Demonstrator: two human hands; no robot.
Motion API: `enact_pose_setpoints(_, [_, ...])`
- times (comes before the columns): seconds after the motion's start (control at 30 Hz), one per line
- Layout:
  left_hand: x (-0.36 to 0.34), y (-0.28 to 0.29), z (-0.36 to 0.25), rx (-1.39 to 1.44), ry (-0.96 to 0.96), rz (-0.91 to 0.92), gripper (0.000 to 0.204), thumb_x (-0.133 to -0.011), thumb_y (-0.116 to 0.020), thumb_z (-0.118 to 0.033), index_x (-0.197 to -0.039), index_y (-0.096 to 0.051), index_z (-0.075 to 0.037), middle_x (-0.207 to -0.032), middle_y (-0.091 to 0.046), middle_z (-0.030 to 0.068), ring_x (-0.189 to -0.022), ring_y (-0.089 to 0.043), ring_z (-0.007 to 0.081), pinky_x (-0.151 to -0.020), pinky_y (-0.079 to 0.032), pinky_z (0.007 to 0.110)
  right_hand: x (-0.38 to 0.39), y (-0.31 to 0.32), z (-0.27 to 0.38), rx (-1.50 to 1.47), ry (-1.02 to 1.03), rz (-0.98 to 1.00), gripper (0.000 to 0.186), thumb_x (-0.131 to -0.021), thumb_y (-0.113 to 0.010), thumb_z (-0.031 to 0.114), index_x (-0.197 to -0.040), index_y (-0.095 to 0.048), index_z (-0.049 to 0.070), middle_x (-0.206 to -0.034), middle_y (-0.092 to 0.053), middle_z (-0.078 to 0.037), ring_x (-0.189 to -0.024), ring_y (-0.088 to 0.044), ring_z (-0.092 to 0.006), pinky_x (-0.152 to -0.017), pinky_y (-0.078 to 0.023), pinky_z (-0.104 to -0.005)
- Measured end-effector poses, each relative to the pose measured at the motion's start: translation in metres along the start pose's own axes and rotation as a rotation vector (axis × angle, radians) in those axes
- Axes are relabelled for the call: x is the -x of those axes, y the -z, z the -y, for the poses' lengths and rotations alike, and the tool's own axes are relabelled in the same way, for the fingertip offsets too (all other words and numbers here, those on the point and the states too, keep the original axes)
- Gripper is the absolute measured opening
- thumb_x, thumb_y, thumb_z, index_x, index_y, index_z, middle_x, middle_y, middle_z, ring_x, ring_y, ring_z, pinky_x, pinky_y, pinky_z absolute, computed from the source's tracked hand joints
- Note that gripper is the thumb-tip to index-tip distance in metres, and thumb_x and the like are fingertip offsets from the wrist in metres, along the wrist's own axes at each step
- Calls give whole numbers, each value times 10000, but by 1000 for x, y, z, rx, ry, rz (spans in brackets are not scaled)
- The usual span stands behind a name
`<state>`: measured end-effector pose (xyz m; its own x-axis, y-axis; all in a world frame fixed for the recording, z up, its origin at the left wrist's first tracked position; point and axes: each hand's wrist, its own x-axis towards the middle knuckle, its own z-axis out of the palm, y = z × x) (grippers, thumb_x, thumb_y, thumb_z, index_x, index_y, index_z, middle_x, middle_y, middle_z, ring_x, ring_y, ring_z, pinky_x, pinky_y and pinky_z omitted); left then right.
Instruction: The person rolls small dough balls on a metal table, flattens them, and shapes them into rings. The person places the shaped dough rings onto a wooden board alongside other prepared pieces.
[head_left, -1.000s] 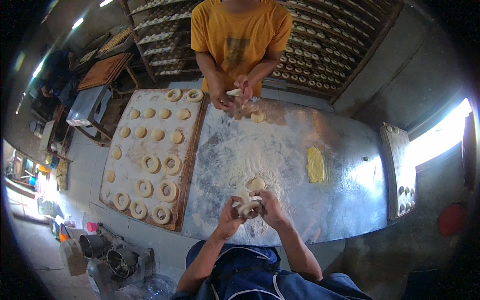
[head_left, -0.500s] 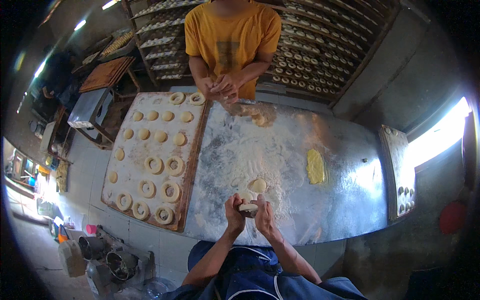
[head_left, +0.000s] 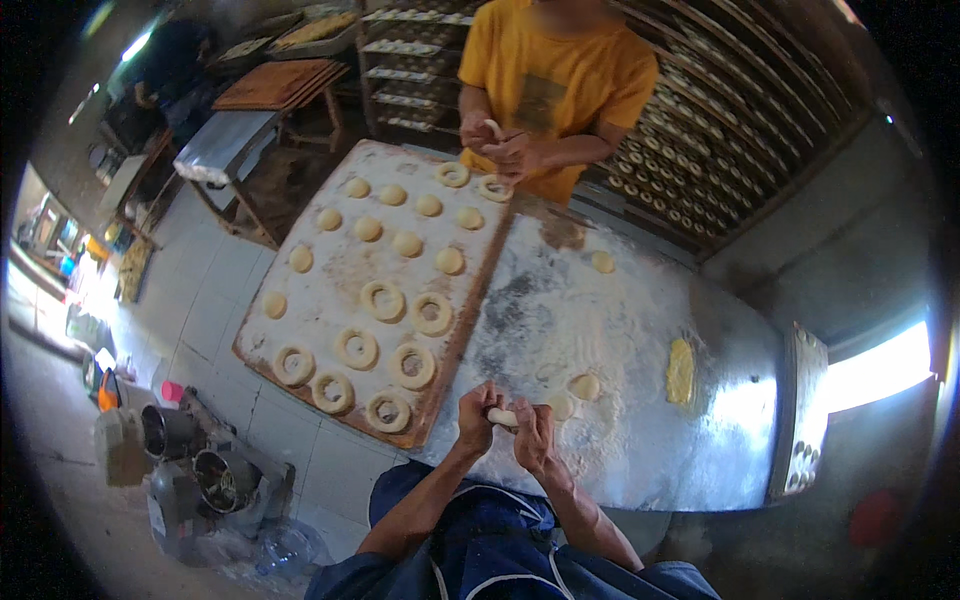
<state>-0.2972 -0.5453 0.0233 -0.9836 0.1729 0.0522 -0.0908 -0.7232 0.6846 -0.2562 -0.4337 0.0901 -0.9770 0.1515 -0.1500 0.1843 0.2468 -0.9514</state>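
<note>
Between my two hands, above the near edge of the metal table [head_left: 640, 470], is a pale dough ring [head_left: 503, 417]. My left hand [head_left: 477, 415] is closed round its left side and my right hand [head_left: 533, 432] round its right side; the fingers cover most of the ring. Just beyond my right hand two dough balls [head_left: 584, 386] lie on the floured tabletop. To the left, a floured wooden board [head_left: 300, 335] carries several dough balls [head_left: 407, 244] in its far part and several dough rings [head_left: 356, 349] in its near part, with two more rings at its far edge.
Across the table a person in a yellow shirt [head_left: 555, 75] shapes dough in both hands. A yellow slab [head_left: 681, 370] lies right of the flour. Behind stands a rack [head_left: 690, 160] of filled trays. Machinery [head_left: 222, 480] and a clear plastic container [head_left: 285, 548] are on the floor at lower left.
My view has turned left, so the table and board appear shifted right. My hands still hold the dough ring, now nearer the board. The other person's hands have lifted off the table with dough.
</note>
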Motion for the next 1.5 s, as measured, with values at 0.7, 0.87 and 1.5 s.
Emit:
enact_pose_setpoints(0.7, [-38,132,-183,-1358,-711,-119,348,-1020,-442,-260,-754,-413,-37,-687,-422,99,-611,-406,245,-616,-355,377,-77,-179,76,231,393,513,518,-1061,-431,403,-815,-613,-15,-720,-630,-210,-604,-609,-339,-549,-456,-444])
enact_pose_setpoints(0.87, [-44,147,-211,-1074,-634,-307,276,-966,-470,-201,-757,-462,-22,-700,-461,141,-627,-474,293,-610,-384,383,-100,-220,84,-30,308,563,530,-1040,-446,444,-821,-600,-14,-734,-604,-154,-639,-569,-284,-588,-456,-393])
enact_pose_setpoints(1.5, [-101,223,-254,-1337,-185,-426,123,-889,-661,11,-1005,-700,20,-942,-690,152,-821,-702,283,-747,-562,373,-36,-55,49,575,-6,-27,440,-848,-744,155,-1262,-602,99,-834,-604,-132,-766,-644,-309,-682,-510,-467])
